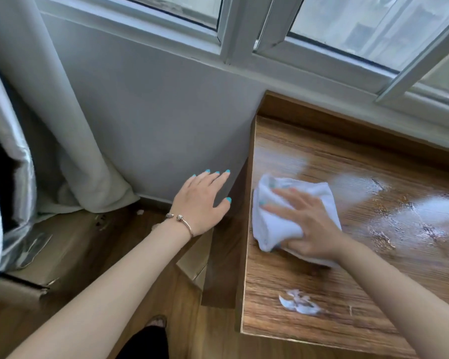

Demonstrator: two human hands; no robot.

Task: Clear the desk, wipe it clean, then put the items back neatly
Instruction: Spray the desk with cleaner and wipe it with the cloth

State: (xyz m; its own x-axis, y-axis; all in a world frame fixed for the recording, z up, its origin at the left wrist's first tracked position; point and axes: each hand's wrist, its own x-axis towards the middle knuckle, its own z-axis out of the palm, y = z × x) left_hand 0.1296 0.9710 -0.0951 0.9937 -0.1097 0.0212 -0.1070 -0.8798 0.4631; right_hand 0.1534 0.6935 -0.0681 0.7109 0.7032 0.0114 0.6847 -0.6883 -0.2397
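Head view, looking down at the left end of a wooden bench (322, 288). Top is brown wood-grain laminate, flat, with a raised back ledge against the wall; glossy wet streaks shine across its right half. One white cloth (283, 216), soft and crumpled into folds, lies on the bench near its left edge. Right hand (309, 229) presses flat on the cloth, fingers (283, 194) spread and fairly straight, thumb tucked at the cloth's near edge. Left hand (201, 200) hangs off the bench to its left, fingers spread and relaxed, gripping nothing, in front of the grey wall (145, 112). Turquoise nails on both hands. One thin metal bangle (182, 222) with two beaded ends circles the left wrist. One small patch of white scraps (298, 303), torn and flaky, sits on the bench near the front edge. Pale curtain (62, 125) hangs in thick folds at left, reaching the wood floor (166, 294). White-framed window (244, 29) runs above the bench. Cardboard box (49, 255) on floor beneath the curtain.
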